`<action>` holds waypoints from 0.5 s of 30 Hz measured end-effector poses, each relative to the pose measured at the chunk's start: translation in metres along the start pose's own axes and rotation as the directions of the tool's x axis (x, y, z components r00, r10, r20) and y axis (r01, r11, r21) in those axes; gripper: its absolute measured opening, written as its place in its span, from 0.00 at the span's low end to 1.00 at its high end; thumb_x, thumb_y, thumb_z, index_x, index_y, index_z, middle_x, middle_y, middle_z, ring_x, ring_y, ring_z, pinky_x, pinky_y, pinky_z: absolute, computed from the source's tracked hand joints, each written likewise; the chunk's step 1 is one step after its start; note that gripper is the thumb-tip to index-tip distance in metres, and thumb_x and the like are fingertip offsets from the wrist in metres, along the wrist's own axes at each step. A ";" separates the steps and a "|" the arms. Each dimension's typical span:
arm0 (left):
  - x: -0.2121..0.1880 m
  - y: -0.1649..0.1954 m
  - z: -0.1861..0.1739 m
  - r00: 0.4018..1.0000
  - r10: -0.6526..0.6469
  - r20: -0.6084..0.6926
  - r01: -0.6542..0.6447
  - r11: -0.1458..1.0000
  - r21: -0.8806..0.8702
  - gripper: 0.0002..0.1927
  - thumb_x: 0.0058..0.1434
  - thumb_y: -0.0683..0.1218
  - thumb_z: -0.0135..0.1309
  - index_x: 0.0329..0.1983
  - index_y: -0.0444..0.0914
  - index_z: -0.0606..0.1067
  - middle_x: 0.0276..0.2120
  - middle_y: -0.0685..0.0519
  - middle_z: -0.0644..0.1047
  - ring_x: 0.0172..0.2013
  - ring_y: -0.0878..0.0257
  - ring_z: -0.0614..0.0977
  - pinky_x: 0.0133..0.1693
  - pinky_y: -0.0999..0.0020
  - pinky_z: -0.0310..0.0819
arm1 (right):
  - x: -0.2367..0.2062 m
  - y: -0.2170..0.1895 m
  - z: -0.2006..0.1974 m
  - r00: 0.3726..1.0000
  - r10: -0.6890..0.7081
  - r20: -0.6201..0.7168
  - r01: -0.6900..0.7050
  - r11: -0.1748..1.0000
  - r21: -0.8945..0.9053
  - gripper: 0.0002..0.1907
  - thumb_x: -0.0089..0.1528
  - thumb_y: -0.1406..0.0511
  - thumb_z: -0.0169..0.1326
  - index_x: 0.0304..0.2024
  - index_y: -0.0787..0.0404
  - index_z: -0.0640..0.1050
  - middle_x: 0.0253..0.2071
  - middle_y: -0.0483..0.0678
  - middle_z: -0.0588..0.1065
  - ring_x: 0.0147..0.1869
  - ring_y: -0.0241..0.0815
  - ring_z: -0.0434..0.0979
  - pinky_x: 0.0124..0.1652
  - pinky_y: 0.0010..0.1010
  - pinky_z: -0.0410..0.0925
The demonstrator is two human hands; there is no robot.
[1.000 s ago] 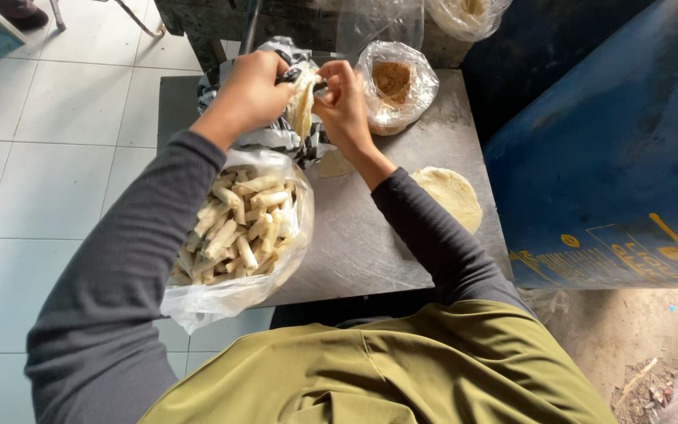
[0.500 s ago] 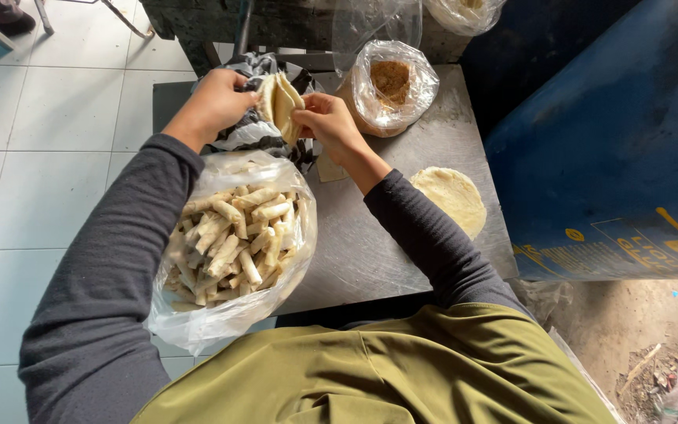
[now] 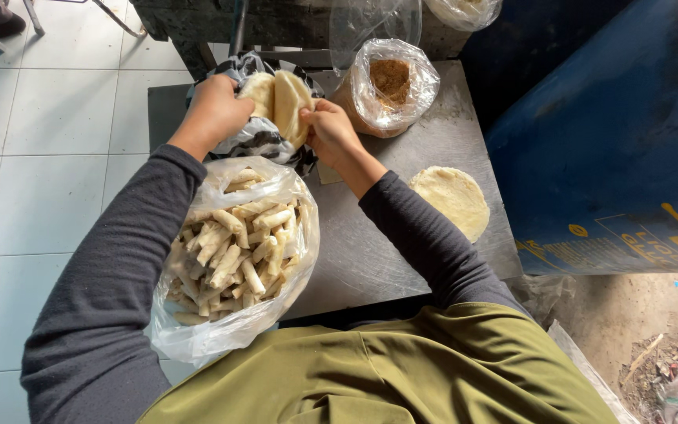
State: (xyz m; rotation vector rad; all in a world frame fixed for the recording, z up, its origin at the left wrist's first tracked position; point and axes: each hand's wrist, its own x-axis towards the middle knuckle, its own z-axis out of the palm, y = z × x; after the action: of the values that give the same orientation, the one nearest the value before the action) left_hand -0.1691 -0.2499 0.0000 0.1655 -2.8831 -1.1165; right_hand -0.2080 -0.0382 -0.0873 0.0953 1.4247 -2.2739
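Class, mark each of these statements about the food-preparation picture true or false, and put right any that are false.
1. Both hands hold thin round wrappers above a dark bag. True.
2. The clear bag by the left arm is full of rolled pieces. True.
3. The single flat wrapper on the metal table lies to the left of the person. False: it lies on the right side, beyond the right arm.
4. The bag holding brown filling is tied shut. False: its top stands open.
5. The left hand rests flat on the table. False: it is raised, gripping the wrappers, as is the right hand.
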 end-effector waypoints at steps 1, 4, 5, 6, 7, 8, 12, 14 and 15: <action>0.002 -0.004 -0.002 0.998 -0.050 0.022 0.052 0.996 -0.073 0.16 0.58 0.44 0.57 0.45 0.29 0.79 0.34 0.42 0.80 0.34 0.55 0.83 0.38 0.61 0.77 | 0.000 -0.005 -0.002 1.000 -0.010 0.002 0.010 0.999 0.054 0.12 0.69 0.71 0.47 0.53 0.72 0.73 0.45 0.56 0.75 0.42 0.45 0.78 0.43 0.37 0.78; 0.012 -0.018 -0.009 0.984 -0.143 0.106 0.168 0.946 -0.279 0.14 0.59 0.42 0.54 0.45 0.29 0.79 0.36 0.45 0.82 0.35 0.55 0.83 0.39 0.59 0.76 | -0.001 -0.035 -0.017 0.994 -0.109 -0.018 0.110 0.988 0.108 0.14 0.67 0.73 0.42 0.53 0.71 0.72 0.44 0.58 0.76 0.44 0.49 0.80 0.45 0.42 0.79; 0.015 -0.025 -0.015 0.981 -0.144 0.129 0.180 0.922 -0.343 0.14 0.59 0.41 0.53 0.45 0.28 0.79 0.37 0.46 0.82 0.37 0.56 0.83 0.41 0.60 0.76 | -0.002 -0.052 -0.023 0.984 -0.177 0.012 0.174 0.974 0.145 0.18 0.61 0.77 0.41 0.53 0.73 0.72 0.45 0.59 0.76 0.46 0.51 0.81 0.47 0.43 0.79; 0.019 -0.031 -0.016 0.977 -0.145 0.153 0.196 0.894 -0.403 0.14 0.59 0.39 0.52 0.46 0.28 0.79 0.38 0.46 0.82 0.38 0.56 0.83 0.42 0.60 0.76 | -0.005 -0.069 -0.032 0.969 -0.243 0.038 0.232 0.955 0.184 0.23 0.56 0.81 0.40 0.53 0.75 0.72 0.45 0.60 0.77 0.47 0.52 0.82 0.48 0.44 0.80; 0.022 -0.037 -0.016 0.972 -0.170 0.163 0.225 0.874 -0.432 0.14 0.58 0.39 0.52 0.47 0.29 0.78 0.39 0.46 0.82 0.39 0.56 0.83 0.42 0.59 0.77 | -0.009 -0.086 -0.040 0.944 -0.314 0.101 0.284 0.931 0.230 0.23 0.56 0.81 0.41 0.54 0.75 0.71 0.47 0.60 0.76 0.49 0.52 0.81 0.50 0.43 0.79; 0.024 -0.045 -0.016 0.965 -0.195 0.173 0.255 0.850 -0.461 0.15 0.58 0.38 0.51 0.48 0.30 0.76 0.39 0.45 0.81 0.40 0.56 0.84 0.41 0.59 0.78 | -0.015 -0.103 -0.048 0.910 -0.381 0.162 0.329 0.903 0.276 0.24 0.56 0.82 0.42 0.55 0.76 0.71 0.48 0.60 0.76 0.50 0.52 0.81 0.52 0.43 0.78; 0.035 -0.059 -0.004 0.998 0.011 -0.061 -0.025 0.970 -0.242 0.27 0.54 0.36 0.67 0.54 0.26 0.68 0.46 0.39 0.76 0.46 0.51 0.80 0.42 0.58 0.76 | -0.064 -0.163 -0.080 0.796 -0.554 0.246 0.444 0.809 0.384 0.18 0.64 0.78 0.42 0.55 0.70 0.74 0.48 0.58 0.77 0.49 0.49 0.82 0.51 0.41 0.78; 0.038 -0.061 -0.006 0.974 0.180 -0.136 -0.167 0.981 0.098 0.23 0.50 0.36 0.68 0.49 0.26 0.74 0.43 0.35 0.78 0.45 0.45 0.81 0.45 0.55 0.76 | -0.093 -0.183 -0.090 0.798 -0.563 0.214 0.451 0.795 0.406 0.15 0.66 0.77 0.42 0.54 0.71 0.74 0.50 0.59 0.78 0.51 0.50 0.82 0.51 0.38 0.78; 0.038 -0.057 -0.010 0.951 0.270 -0.151 -0.223 0.937 0.268 0.21 0.49 0.36 0.69 0.46 0.27 0.77 0.42 0.34 0.80 0.44 0.42 0.81 0.47 0.53 0.76 | -0.107 -0.192 -0.094 0.800 -0.567 0.197 0.455 0.787 0.417 0.14 0.68 0.77 0.43 0.54 0.71 0.74 0.50 0.59 0.78 0.52 0.50 0.83 0.51 0.37 0.78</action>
State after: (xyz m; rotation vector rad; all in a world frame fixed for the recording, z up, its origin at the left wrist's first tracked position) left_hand -0.2008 -0.3029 -0.0304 -0.0814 -2.7664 -0.6591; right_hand -0.2073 0.1496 0.0606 -0.6036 0.9366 -2.8083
